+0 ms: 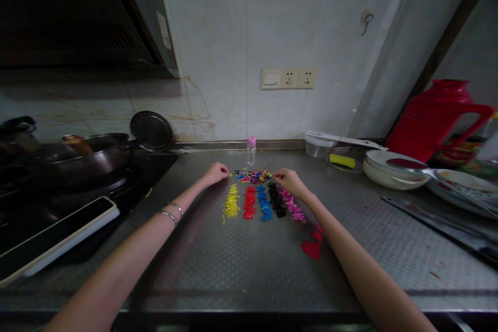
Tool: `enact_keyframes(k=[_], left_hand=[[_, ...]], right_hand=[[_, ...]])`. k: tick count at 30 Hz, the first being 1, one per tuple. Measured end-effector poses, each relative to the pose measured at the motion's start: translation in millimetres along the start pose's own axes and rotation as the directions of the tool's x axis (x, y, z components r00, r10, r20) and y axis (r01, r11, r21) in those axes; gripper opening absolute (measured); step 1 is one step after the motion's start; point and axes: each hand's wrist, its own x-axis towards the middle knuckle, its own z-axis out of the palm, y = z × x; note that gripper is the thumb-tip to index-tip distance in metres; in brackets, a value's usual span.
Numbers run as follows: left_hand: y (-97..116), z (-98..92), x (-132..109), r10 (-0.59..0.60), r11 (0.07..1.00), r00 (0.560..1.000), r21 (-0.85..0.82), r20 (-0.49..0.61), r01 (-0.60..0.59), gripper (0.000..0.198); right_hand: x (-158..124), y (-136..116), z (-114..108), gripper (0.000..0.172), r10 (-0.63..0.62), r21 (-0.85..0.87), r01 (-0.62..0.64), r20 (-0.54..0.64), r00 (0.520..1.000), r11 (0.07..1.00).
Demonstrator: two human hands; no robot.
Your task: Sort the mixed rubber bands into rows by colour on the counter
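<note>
The grip of the left hand (216,173) is pinched together, apparently on a thin yellow rubbery band (230,175); whether anything is clamped by the right hand (288,181) cannot be told. On the grey metal counter (218,270), a multicoloured heap of bands (253,177) is set between both hands; from it, a yellow row (232,202), red row (249,202), blue row (264,203), black row (277,201) and pink row (291,205) are fanned from seven to four o'clock. Bands are judged light, soft and stretchy, best taken by one edge.
</note>
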Motion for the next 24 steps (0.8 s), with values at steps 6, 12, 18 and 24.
enact_keyframes(k=[6,12,18,24], left_hand=[[13,-12.0,-16,0.076,0.997,0.996,0.025,-0.047,-0.075,0.017],[46,-17.4,-46,0.154,0.988,0.985,-0.022,-0.076,-0.156,0.015],[73,-14.7,-64,0.221,0.972,0.972,-0.069,-0.074,-0.226,0.013],[80,-12.2,-71,0.272,0.957,0.962,-0.094,-0.037,-0.274,0.013]], right_hand=[[0,-2,-1,0.023,0.001,-0.033,-0.001,0.012,1.0,0.999],[0,-33,3,0.021,-0.1,0.063,0.098,0.029,0.995,0.993],[-6,-77,19,0.034,-0.195,0.26,0.165,0.092,0.976,0.951],[-10,-98,28,0.037,-0.26,0.35,0.2,0.135,0.956,0.915]])
